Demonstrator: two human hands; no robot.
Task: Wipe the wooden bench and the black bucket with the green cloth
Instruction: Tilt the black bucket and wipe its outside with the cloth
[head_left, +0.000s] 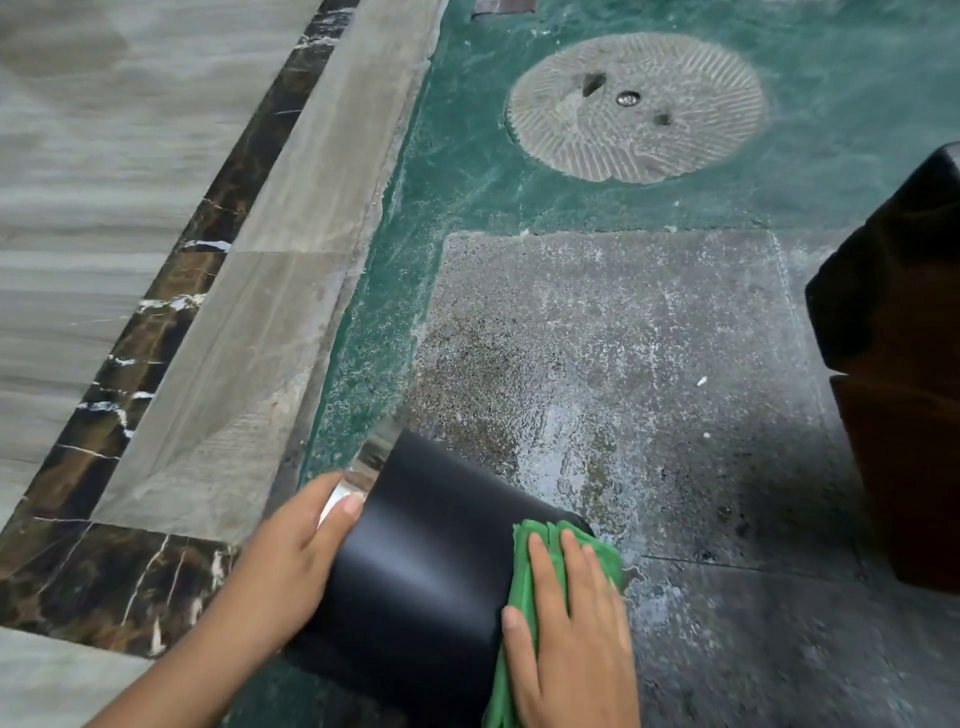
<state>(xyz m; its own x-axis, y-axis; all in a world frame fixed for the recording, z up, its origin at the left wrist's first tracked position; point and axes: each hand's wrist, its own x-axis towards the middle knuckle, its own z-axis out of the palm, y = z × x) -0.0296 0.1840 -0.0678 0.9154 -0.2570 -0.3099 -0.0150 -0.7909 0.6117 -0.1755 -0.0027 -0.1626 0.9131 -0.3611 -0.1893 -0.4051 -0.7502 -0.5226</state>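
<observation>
The black bucket (421, 561) lies tilted on its side at the bottom centre, its shiny rim pointing up-left. My left hand (291, 566) grips its left side near the rim. My right hand (571, 629) presses the green cloth (522, 587) flat against the bucket's right side, fingers spread over it. The dark wooden bench (904, 364) stands at the right edge, partly cut off by the frame.
A wet, speckled grey stone slab (649, 364) lies under and beyond the bucket. A round ribbed millstone (636, 106) is set in the green floor farther back. Grey marble tiles with a dark veined border (171, 312) run along the left.
</observation>
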